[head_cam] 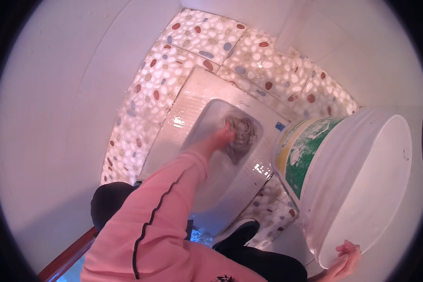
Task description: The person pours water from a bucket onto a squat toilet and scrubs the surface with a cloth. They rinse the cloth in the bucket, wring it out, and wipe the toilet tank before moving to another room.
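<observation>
My left hand, blurred, reaches down into the basin of a white ceramic squat toilet. Its fingers are on a crumpled grey-brown rag at the basin's far end, and the fingertips are partly hidden. At the lower right, my right hand is at the rim of a large white plastic bucket with a green and yellow printed band. The fingers there are loosely curled; whether they grip the rim cannot be made out.
Pebble-patterned floor tiles surround the toilet, with pale walls close on both sides. The toilet's ridged footrest and parts of the floor shine wet. A black shoe stands near the toilet's front right. A red-brown edge runs along the lower left.
</observation>
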### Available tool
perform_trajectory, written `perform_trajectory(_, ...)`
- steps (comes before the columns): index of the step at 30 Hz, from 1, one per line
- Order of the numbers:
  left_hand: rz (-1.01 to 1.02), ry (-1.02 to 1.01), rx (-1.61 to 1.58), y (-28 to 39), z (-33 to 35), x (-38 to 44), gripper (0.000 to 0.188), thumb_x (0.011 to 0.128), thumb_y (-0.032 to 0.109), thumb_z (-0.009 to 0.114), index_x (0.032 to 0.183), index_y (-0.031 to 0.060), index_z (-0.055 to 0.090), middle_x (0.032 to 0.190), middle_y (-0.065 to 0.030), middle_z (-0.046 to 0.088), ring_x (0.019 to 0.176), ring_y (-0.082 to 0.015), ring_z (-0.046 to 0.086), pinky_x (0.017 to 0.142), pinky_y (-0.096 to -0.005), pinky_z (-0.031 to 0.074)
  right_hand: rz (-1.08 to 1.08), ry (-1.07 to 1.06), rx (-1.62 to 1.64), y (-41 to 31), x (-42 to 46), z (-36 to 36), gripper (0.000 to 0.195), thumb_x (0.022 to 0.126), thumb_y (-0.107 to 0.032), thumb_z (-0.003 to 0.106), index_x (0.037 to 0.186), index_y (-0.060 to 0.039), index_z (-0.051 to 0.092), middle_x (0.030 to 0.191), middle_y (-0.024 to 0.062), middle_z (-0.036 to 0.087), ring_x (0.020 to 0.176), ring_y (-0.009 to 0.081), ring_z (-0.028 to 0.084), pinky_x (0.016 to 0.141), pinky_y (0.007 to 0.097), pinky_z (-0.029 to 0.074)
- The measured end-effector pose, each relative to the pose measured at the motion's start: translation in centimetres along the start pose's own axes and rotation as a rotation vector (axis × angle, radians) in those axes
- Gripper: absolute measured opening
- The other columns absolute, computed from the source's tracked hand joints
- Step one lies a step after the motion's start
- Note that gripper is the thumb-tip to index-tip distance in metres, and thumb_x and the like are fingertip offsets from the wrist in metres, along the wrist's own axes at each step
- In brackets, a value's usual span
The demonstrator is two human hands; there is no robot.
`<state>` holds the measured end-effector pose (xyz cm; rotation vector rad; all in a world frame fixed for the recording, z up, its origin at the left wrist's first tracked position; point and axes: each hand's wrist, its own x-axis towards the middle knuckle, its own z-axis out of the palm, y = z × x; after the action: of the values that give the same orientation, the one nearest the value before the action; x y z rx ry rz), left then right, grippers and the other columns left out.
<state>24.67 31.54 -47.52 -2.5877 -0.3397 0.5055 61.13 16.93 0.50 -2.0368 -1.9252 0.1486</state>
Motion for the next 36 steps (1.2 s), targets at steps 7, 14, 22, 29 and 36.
perform_trajectory(7,-0.138,-0.66,-0.219,-4.7,-2.9,-1.5,0.042,0.082,0.03,0.052,0.121,0.0157,0.054,0.135,-0.0083,0.038,0.126,-0.0325,0.029,0.092,-0.0595,0.03,0.113,0.042,0.071,0.8,-1.4,0.9,0.031,0.083,-0.019,0.041,0.092,0.0042,0.059,0.069,0.0065,0.049,0.065,0.0148,0.041,0.057,0.0271,0.031)
perform_trajectory(14,-0.661,-0.93,-0.839,8.8,-14.7,-10.8,0.039,0.086,0.023,0.05,0.125,0.0171,0.049,0.137,-0.0124,0.032,0.119,-0.0382,0.038,0.067,-0.0628,0.048,-0.047,0.005,-0.021,0.9,-0.4,0.6,0.041,0.093,-0.024,0.035,0.081,0.0047,0.061,0.076,0.0181,0.062,0.065,0.0306,0.058,0.058,0.0395,0.047)
perform_trajectory(22,-0.729,-0.876,-1.713,15.2,-11.9,-5.9,0.041,0.083,0.027,0.052,0.12,0.007,0.051,0.124,-0.0197,0.046,0.11,-0.038,0.048,0.08,-0.0521,0.045,-0.003,0.049,0.035,0.0,-0.9,0.9,0.039,0.09,-0.025,0.037,0.086,0.0059,0.06,0.074,0.0155,0.057,0.064,0.0256,0.051,0.059,0.0354,0.042)
perform_trajectory(29,-1.214,-0.144,-2.092,5.6,-6.7,4.8,0.047,0.078,0.026,0.058,0.117,0.0006,0.051,0.109,-0.0204,0.056,0.099,-0.0316,0.054,0.084,-0.0402,0.044,0.079,0.113,0.17,0.9,-1.1,1.6,0.03,0.084,-0.016,0.041,0.093,0.0054,0.059,0.07,0.0079,0.048,0.063,0.0145,0.038,0.058,0.0266,0.03)
perform_trajectory(36,-1.843,0.536,-1.977,1.4,-2.8,9.0,0.037,0.081,0.017,0.054,0.116,0.0046,0.053,0.105,-0.0117,0.058,0.094,-0.0205,0.054,0.08,-0.0338,0.044,0.056,0.038,0.128,3.9,-2.2,0.3,0.032,0.086,-0.019,0.04,0.093,0.0058,0.059,0.07,0.008,0.049,0.062,0.0138,0.039,0.056,0.0256,0.03)
